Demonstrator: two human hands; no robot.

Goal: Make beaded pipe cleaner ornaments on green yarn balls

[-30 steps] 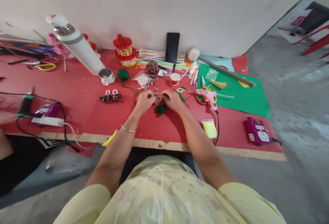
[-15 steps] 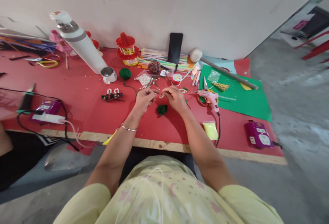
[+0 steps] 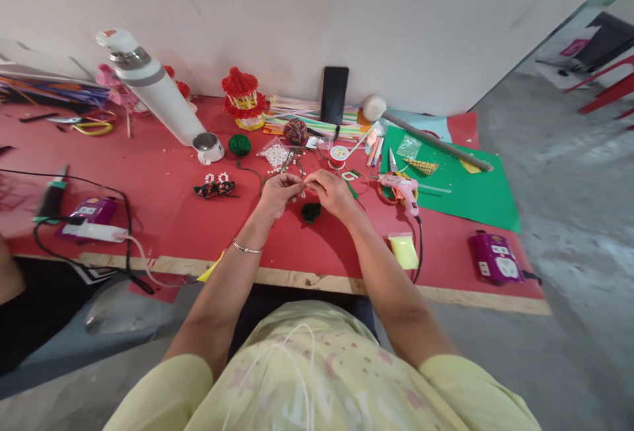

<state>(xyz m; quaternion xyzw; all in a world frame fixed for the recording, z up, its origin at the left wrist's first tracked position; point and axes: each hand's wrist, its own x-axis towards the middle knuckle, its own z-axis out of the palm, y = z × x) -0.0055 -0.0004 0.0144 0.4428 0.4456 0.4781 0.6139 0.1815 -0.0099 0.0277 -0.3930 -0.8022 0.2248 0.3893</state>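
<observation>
My left hand (image 3: 281, 195) and my right hand (image 3: 331, 192) meet at their fingertips over the red table (image 3: 168, 220). Both are closed in a pinch. A few tiny pale beads (image 3: 303, 195) show between and just under the fingertips; whatever the fingers grip is too small to make out. Just below the hands lies a dark green yarn bundle (image 3: 311, 212). Loose white beads and a bag of them (image 3: 275, 154) are beyond my left hand, and a thread spool (image 3: 339, 156) stands beyond my right hand.
A pink glue gun (image 3: 403, 190) and scissors lie right of my hands, beside green card (image 3: 475, 193). To the left are a beaded yarn piece (image 3: 214, 187), a metal cup (image 3: 208, 148) and a leaning white flask (image 3: 158, 98). A phone (image 3: 334, 96) leans on the wall.
My hands have come together from slightly apart, so their fingertips now touch or nearly touch. The small beaded piece between them is now mostly covered. The view has shifted slightly.
</observation>
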